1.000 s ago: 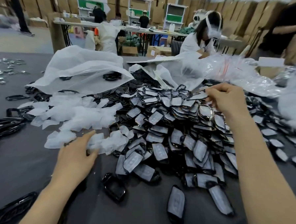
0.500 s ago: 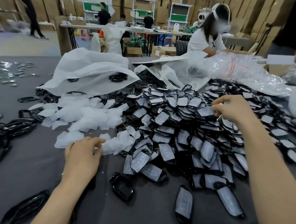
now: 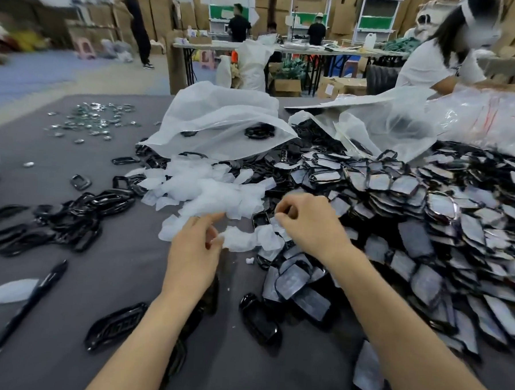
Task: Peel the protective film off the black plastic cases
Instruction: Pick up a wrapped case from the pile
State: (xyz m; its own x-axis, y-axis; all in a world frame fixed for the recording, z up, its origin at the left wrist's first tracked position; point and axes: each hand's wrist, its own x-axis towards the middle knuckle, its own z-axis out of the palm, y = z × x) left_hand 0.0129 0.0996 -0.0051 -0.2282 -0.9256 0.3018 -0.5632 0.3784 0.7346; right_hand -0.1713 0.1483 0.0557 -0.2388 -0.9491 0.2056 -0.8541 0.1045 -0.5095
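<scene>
Where film-covered, cases (image 3: pixel 412 241) matt grey, elsewhere gloss black; left grip (image 3: pixel 195 251), right grip (image 3: pixel 308 227) unclear

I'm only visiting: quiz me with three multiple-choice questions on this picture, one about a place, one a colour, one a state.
1. The peeled white film pile lies: A) left of the film-covered cases; B) on the floor; C) in a box.
2. The table cover is: A) red; B) grey; C) green.
3. The right hand is: A) flat open; B) out of view; C) pinching a black case.
Key: 1A, beside the heap's left edge; 2B, bare grey cloth shows; 3C, its fingers curl on it.
</scene>
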